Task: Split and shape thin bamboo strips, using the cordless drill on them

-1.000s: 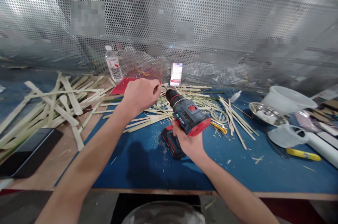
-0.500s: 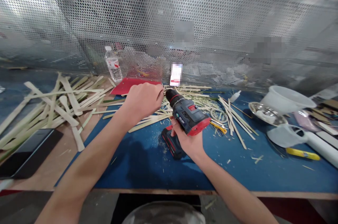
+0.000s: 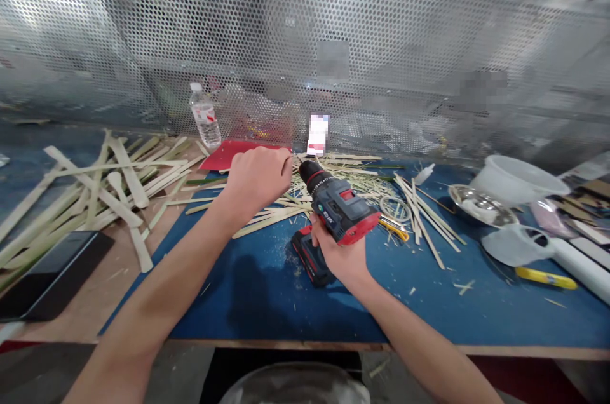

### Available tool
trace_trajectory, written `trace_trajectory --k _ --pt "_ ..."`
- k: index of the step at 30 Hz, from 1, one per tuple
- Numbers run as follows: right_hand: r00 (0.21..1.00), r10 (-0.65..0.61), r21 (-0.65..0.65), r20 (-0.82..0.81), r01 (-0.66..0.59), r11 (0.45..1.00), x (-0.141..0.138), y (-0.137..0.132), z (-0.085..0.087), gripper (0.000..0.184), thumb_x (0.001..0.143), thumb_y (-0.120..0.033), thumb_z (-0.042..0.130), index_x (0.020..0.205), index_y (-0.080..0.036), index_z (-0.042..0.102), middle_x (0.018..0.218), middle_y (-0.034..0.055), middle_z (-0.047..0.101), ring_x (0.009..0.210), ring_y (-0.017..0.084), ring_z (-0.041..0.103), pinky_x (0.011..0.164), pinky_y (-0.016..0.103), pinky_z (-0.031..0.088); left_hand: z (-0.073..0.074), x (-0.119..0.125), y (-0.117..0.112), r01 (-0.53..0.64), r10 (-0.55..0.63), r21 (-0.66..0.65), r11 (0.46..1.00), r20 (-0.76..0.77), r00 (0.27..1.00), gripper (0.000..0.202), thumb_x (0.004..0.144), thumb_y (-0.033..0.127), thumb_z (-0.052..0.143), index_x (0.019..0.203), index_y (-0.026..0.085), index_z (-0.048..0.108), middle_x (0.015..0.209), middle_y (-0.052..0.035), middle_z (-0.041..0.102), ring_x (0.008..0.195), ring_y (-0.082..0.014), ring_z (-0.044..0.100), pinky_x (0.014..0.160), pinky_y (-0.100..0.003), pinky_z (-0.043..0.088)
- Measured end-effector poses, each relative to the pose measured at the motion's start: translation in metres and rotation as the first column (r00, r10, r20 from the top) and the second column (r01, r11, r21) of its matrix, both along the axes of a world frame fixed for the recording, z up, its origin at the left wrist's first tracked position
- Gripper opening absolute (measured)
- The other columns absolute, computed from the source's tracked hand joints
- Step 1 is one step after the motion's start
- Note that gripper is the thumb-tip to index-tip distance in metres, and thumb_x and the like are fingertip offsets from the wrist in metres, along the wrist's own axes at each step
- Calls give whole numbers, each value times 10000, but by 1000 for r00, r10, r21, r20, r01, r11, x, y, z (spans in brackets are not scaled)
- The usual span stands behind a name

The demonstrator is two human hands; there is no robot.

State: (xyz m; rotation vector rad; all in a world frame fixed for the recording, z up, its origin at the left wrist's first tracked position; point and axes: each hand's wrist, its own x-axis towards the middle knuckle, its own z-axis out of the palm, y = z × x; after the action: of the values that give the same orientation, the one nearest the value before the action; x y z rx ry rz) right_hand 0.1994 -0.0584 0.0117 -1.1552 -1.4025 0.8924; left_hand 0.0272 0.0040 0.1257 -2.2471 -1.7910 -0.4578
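My right hand (image 3: 340,255) is wrapped round the grip of a black and red cordless drill (image 3: 340,204), whose chuck points forward and to the left. A thin drill bit (image 3: 296,155) sticks out of the chuck toward my left hand. Just left of the chuck, my left hand (image 3: 261,176) is closed with its back toward me; whatever its fingers pinch is hidden. Behind and beneath both hands lie thin bamboo strips (image 3: 267,223) on the blue mat (image 3: 267,302). Sawdust is scattered near the drill's battery.
Wider bamboo strips (image 3: 114,201) are piled at left beside a black phone or tablet (image 3: 52,277). A water bottle (image 3: 206,118), red sheet (image 3: 219,156) and lit phone (image 3: 317,135) stand before the perforated metal screen (image 3: 248,16). At right are a metal bowl (image 3: 500,216), white containers and yellow-handled cutters (image 3: 546,277).
My left hand has shifted slightly left, leaving a little more gap to the drill's chuck. My right hand and the drill stay almost in place.
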Motion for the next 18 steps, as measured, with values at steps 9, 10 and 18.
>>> trace_trajectory --k 9,10,18 --pt "1000 -12 0 -4 12 1000 0 -2 3 325 903 -482 651 863 -167 585 679 27 632 578 124 575 707 301 548 -9 -13 24 1 -3 51 999 29 1000 454 1030 400 340 1001 205 749 934 -129 776 850 -308 717 732 -396 479" --pt "1000 -14 9 11 14 1000 1 -2 2 326 912 -484 646 860 -167 588 687 28 637 593 127 586 725 302 549 -10 -15 25 -7 5 61 998 27 1000 459 1031 403 336 1013 203 749 943 -135 776 852 -316 719 732 -402 480" --pt "1000 15 -30 -5 -15 999 1 -5 2 413 911 -552 646 965 -143 644 666 35 646 603 143 632 656 269 550 -7 -30 32 -1 -2 18 1000 130 992 368 977 407 437 963 222 755 917 -109 783 827 -274 701 713 -361 462"
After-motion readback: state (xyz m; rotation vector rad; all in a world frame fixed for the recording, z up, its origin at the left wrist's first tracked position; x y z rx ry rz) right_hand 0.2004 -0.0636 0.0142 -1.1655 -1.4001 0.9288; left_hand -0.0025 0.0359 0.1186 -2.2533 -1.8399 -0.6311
